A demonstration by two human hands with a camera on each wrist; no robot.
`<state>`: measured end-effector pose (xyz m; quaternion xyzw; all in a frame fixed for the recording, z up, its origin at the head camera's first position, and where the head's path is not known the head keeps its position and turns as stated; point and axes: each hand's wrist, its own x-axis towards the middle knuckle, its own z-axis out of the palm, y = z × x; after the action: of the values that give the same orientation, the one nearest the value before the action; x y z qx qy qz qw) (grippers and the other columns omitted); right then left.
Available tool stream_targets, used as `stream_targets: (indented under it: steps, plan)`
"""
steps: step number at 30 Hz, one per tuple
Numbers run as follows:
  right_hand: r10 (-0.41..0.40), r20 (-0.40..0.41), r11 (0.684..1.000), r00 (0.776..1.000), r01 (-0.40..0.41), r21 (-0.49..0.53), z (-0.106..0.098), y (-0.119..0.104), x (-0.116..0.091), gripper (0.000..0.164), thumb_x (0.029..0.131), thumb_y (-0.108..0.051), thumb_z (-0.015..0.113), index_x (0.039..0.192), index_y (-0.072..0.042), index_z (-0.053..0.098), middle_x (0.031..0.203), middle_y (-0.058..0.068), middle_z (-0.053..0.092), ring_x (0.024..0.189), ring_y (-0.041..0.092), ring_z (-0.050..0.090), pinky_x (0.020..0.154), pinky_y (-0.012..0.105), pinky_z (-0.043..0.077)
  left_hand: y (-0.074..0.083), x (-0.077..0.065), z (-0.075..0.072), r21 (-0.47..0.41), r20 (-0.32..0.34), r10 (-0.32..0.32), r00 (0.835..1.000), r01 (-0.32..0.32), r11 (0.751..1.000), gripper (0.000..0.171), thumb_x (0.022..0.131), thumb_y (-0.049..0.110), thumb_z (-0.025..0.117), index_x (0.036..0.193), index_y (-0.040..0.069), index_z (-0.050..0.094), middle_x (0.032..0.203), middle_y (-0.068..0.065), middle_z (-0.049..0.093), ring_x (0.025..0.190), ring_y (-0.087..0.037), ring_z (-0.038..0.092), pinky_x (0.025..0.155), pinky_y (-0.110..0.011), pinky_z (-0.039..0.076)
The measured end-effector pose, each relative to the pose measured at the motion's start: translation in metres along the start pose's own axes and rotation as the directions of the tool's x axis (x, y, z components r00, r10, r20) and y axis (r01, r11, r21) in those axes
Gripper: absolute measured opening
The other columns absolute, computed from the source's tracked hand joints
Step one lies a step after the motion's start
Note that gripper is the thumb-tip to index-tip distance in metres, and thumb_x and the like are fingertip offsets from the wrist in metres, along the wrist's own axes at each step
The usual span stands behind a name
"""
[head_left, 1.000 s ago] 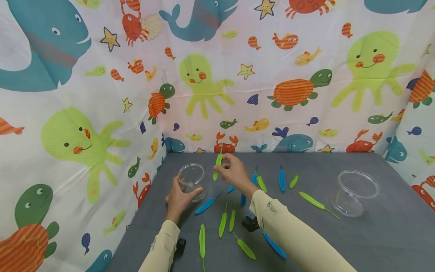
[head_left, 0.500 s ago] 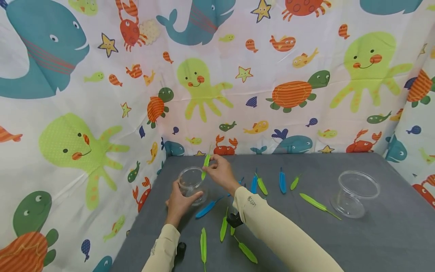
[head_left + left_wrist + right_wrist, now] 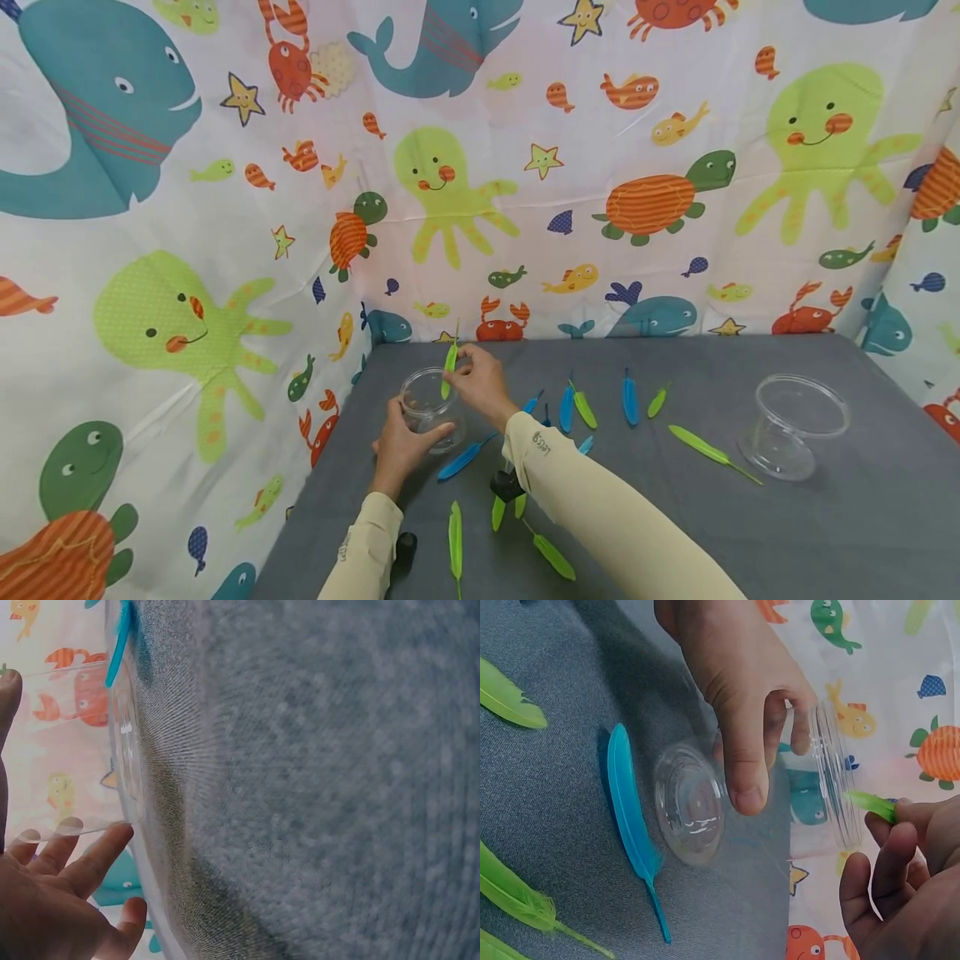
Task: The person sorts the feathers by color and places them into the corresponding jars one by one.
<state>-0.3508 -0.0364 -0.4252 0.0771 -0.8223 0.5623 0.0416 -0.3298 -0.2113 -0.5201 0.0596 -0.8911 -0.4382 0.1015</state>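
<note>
On the left of the table, my left hand (image 3: 405,446) grips a clear plastic cup (image 3: 429,402), which stands upright. In the right wrist view, the thumb of that hand (image 3: 742,727) lies along the near side of the cup (image 3: 694,814). My right hand (image 3: 483,385) pinches a green feather (image 3: 450,365) at the cup's mouth, its quill pointing up. Seen from the right wrist, the lower end of the green feather (image 3: 871,804) is right at the rim. Close by the cup's base lies a blue feather (image 3: 461,461).
A second clear plastic cup (image 3: 780,433) stands on the right of the grey table (image 3: 750,550). Several green and blue feathers lie about, among them a green feather (image 3: 456,537) in front and a blue feather (image 3: 630,400) farther back. My right sleeve (image 3: 600,508) partly hides some.
My right hand has carried the green feather leftward to the rim of the cup. My left hand keeps its grip on the cup.
</note>
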Motion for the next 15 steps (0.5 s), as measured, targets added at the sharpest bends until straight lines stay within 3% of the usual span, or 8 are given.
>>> stream_targets:
  steps: [6,15]
  plan:
    - [0.012,0.029,1.0,1.0,-0.013,0.026,-0.0008,0.0007,0.0008,0.027,0.096,-0.015,0.072,0.12,-0.007,0.062,0.093,0.015,0.078,0.047,0.014,0.059,0.054,0.03,0.052,-0.0008,0.0018,0.0,0.004,0.0,0.004,1.0,-0.004,1.0,0.105,0.069,0.058,0.089,0.148,0.018,0.035,0.146,-0.016,0.055,0.125,-0.039,0.061,0.103,-0.068,0.016]
    - [0.029,0.05,1.0,0.998,-0.029,0.001,0.0029,-0.0006,-0.0023,0.026,0.096,-0.017,0.072,0.12,-0.01,0.064,0.092,0.012,0.078,0.063,0.039,0.07,0.055,0.032,0.054,-0.0028,0.0025,0.0012,0.006,0.003,-0.002,1.0,0.002,1.0,0.105,0.068,0.061,0.089,0.147,0.018,0.035,0.144,-0.017,0.056,0.123,-0.04,0.061,0.104,-0.068,0.016]
